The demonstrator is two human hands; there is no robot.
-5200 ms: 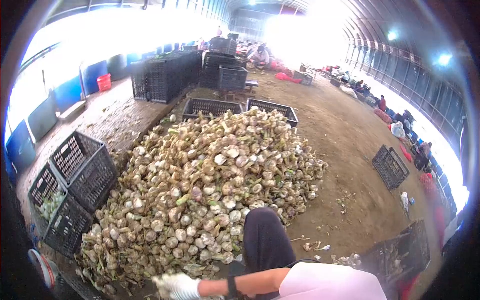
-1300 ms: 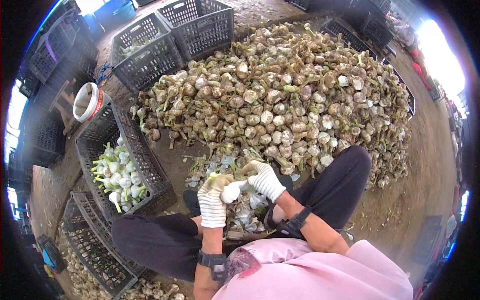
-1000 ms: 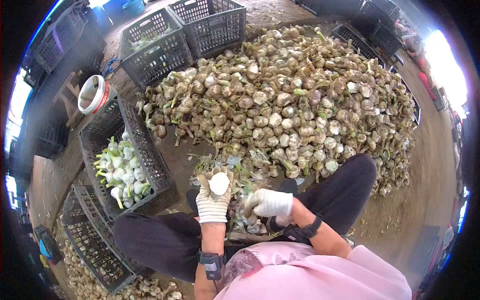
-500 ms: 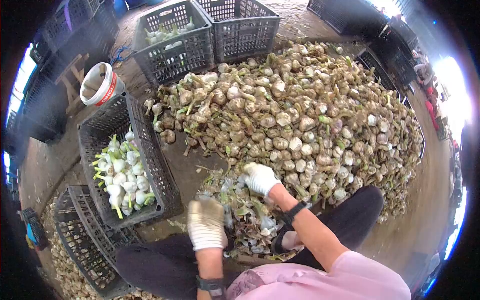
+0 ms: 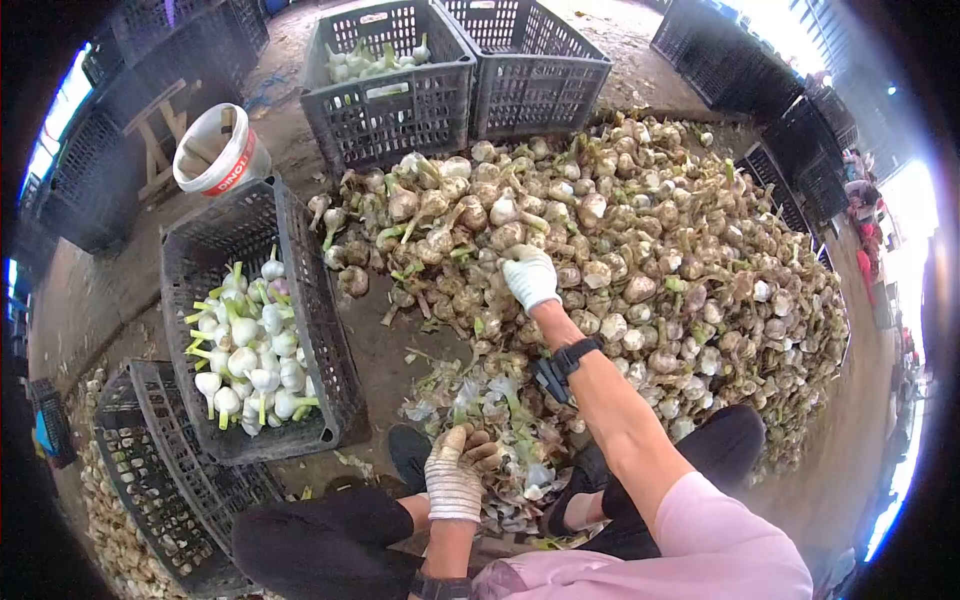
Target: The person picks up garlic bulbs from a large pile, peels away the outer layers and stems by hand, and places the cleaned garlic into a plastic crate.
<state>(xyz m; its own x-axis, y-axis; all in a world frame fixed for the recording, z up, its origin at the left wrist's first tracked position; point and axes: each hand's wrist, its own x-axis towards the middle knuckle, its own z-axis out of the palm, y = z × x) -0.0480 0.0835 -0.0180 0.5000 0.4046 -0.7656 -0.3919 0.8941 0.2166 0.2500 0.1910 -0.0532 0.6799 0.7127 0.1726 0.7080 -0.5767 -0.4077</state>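
Observation:
My right hand [image 5: 528,276], in a white glove, reaches onto the near left part of a large pile of garlic bulbs [image 5: 640,290]. Its fingertips are among the bulbs and mostly hidden, so any grip cannot be made out. Low in front of me, my left hand [image 5: 457,472], in a soiled striped glove, is held with fingers loosely curled and apart; no object shows in it. Beneath and beside it lies a heap of papery peeled skins [image 5: 505,425]. To the left, a black crate [image 5: 335,385] holds cleaned white garlic bulbs [image 5: 262,350] with green stems.
A white bucket [image 5: 222,150] with a red label stands behind the left crate. Two black crates [image 5: 390,115] stand beyond the pile, one holding pale bulbs. Another crate [image 5: 165,480] lies at lower left, over more garlic. My bent legs [image 5: 310,540] flank the skins.
My right hand has moved from the skins up and forward to the pile. My left hand has moved right, away from the left crate, turning its fingers upward. The view has shifted slightly.

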